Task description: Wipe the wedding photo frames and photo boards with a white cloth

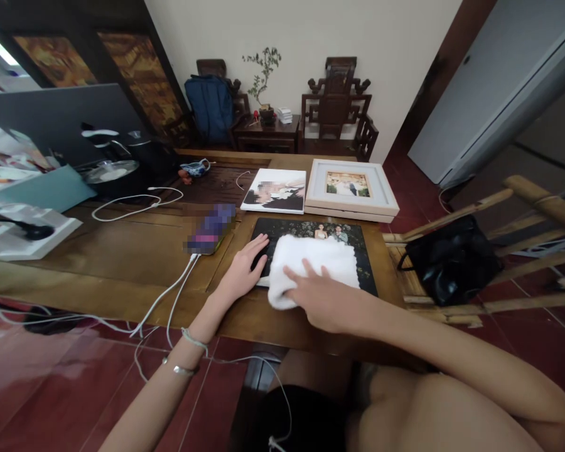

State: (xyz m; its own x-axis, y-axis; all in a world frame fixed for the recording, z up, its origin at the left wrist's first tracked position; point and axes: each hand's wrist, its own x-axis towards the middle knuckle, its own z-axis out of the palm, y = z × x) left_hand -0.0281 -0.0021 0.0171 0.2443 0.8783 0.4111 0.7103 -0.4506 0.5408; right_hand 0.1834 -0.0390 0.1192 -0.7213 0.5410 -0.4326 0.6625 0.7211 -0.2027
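Observation:
A dark photo print (365,263) lies flat on the wooden table (122,251) in front of me. A folded white towel (315,260) covers most of it. My right hand (322,298) lies on the towel's near edge with fingers spread flat. My left hand (245,267) rests open on the print's left edge, fingers stretched out, holding it down.
A white-framed photo (351,187) and a canvas print (275,190) lie further back. A phone (211,231) on a white cable (169,295) sits left of the print. A black bag (452,260) rests on a bamboo chair at right. Clutter and a kettle stand at left.

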